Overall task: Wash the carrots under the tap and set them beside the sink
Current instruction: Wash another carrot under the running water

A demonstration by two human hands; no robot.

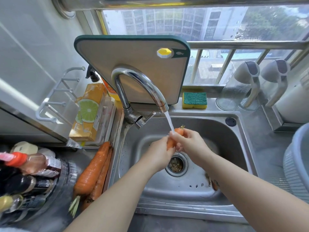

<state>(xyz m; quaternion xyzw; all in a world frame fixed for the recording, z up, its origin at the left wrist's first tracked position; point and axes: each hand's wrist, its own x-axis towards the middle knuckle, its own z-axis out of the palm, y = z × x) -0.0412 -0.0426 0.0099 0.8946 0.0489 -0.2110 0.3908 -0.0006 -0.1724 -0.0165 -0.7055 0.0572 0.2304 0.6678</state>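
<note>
An orange carrot [171,142] is held over the steel sink [234,148], its stalk end up under the water running from the chrome tap [142,81]. My left hand [158,156] grips its lower part and my right hand [190,143] its upper part. Two other carrots [93,169] lie side by side on the counter left of the sink, green stubs toward me. Another carrot [214,184] lies in the basin, mostly hidden by my right forearm.
A cutting board [133,56] leans behind the tap. A sponge [194,100] and two clear jugs [237,91] stand at the back right. An orange box [88,113] and bottles [30,173] crowd the left counter. A grey basin [296,161] sits right. The drain strainer [176,164] holds scraps.
</note>
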